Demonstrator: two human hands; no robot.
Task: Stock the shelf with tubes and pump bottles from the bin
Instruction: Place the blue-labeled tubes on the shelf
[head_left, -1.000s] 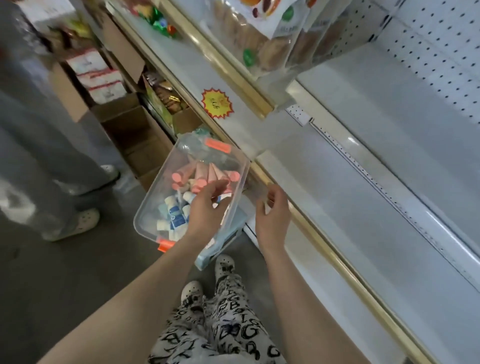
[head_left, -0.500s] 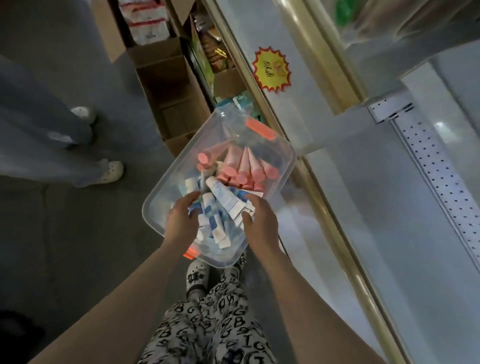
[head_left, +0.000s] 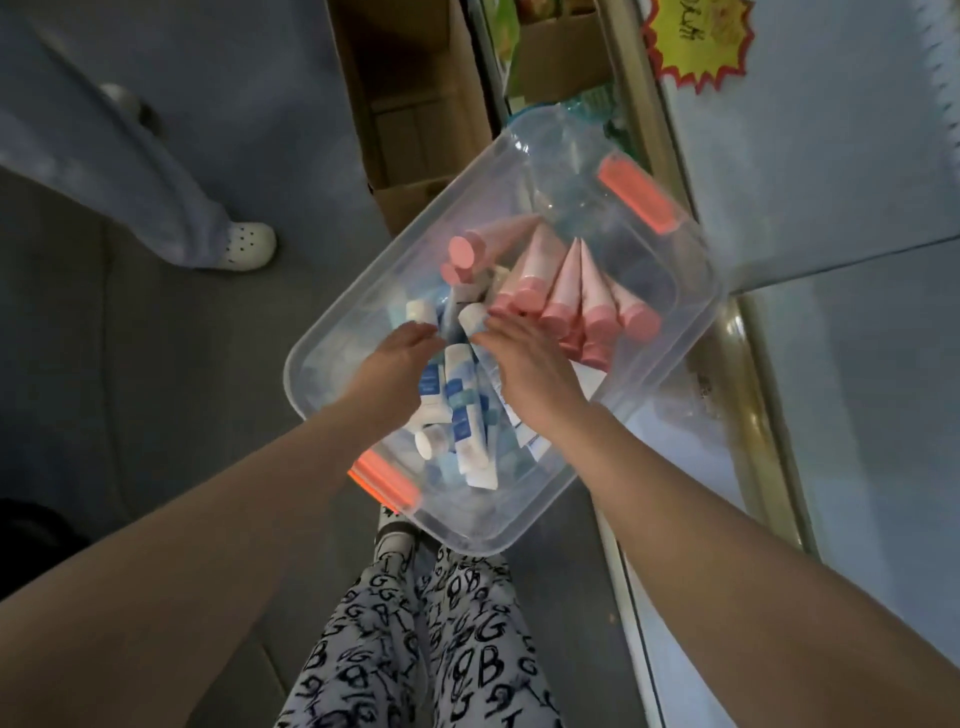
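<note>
Here, seen from my head camera, both bare forearms run down into the clear plastic bin (head_left: 322, 358), which sits just beside the shelf's (head_left: 841, 171) gold edge rail (head_left: 748, 395), its right corner overlapping that rail; I cannot tell what holds it up. The left hand (head_left: 400, 364) dips knuckles-up into the white-and-blue tubes (head_left: 462, 415), its fingertips sunk among them, and I cannot tell whether it has closed on one. The right hand (head_left: 524, 369) lies palm-down over the same heap with its fingers reaching toward a white cap; whether it is clamped on anything is hidden too. Beside the right hand I count at least six pink tubes (head_left: 566, 280), most standing cap-down in a row, one lying on its side behind them. The white-and-blue ones are heaped, at least eight, and I cannot give an exact number. Two orange latches (head_left: 636, 195) mark opposite ends of the bin. Bare bin floor shows at the far end and along the left wall. Two open cardboard boxes (head_left: 410, 119) stand beyond the bin, a yellow starburst tag (head_left: 696, 47) is stuck on the shelf, and another person's leg and white clog (head_left: 248, 247) stand at left, well apart from the bin.
</note>
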